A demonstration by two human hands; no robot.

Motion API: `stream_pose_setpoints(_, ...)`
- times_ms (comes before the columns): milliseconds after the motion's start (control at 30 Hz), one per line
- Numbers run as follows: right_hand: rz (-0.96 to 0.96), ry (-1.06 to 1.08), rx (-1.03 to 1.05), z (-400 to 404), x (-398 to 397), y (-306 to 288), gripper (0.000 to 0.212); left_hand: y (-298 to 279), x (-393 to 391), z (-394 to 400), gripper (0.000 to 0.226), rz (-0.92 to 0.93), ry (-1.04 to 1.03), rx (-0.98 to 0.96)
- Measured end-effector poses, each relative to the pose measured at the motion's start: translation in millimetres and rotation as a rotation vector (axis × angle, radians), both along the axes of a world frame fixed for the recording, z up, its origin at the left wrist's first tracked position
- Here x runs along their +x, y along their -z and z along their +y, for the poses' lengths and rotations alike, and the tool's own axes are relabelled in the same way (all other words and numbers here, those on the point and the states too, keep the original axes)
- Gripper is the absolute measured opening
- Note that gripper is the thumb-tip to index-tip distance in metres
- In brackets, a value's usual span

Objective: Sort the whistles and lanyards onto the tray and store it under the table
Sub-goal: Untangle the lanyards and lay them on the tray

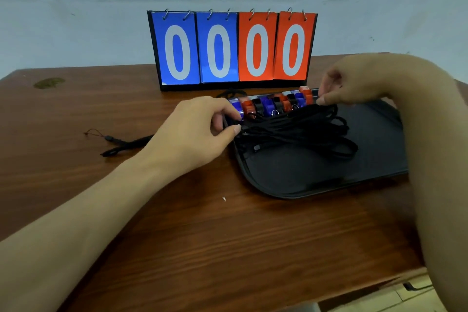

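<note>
A black tray [316, 180] lies on the wooden table at the right. Along its far edge stands a row of several blue, orange and black whistles [272, 105]. In front of them a bundle of black lanyards [298, 129] stretches across the tray. My left hand [200, 132] pinches the bundle's left end at the tray's left rim. My right hand [354, 82] pinches the bundle's right end near the last orange whistle. One more black lanyard [119, 143] with a small red loop lies on the table to the left, partly hidden behind my left wrist.
A flip scoreboard [231, 48] with blue and orange cards reading 0000 stands at the back against the wall. A black cord [231, 94] shows between it and the tray. The table's front edge [329, 294] runs at the lower right.
</note>
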State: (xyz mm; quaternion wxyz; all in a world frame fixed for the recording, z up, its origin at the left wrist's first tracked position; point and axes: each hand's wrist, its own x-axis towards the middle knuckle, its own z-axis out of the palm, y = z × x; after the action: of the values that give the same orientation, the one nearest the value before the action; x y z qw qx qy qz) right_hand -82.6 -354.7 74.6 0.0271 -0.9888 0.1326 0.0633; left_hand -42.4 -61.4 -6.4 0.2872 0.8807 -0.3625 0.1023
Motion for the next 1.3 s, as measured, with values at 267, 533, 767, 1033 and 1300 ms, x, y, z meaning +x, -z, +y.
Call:
stream_pose_setpoints(267,-0.366,-0.234,0.055,30,12,15,0.014,-22,27,47,0.007,-0.006,-0.213,0.038)
stream_pose_setpoints(533,-0.435,-0.455,0.094,65,22,34,0.019,-18,50,82,0.045,0.147,-0.288,0.37)
stream_pose_setpoints(767,-0.469,-0.587,0.128,91,21,44,0.015,-1,47,64,0.049,-0.047,-0.182,0.212)
stream_pose_setpoints(1033,-0.482,-0.603,0.154,99,22,46,0.015,12,43,33,0.016,-0.155,-0.107,0.262)
stream_pose_setpoints(1300,-0.573,-0.578,0.246,99,19,46,0.013,-10,44,55,0.008,0.094,-0.047,-0.314)
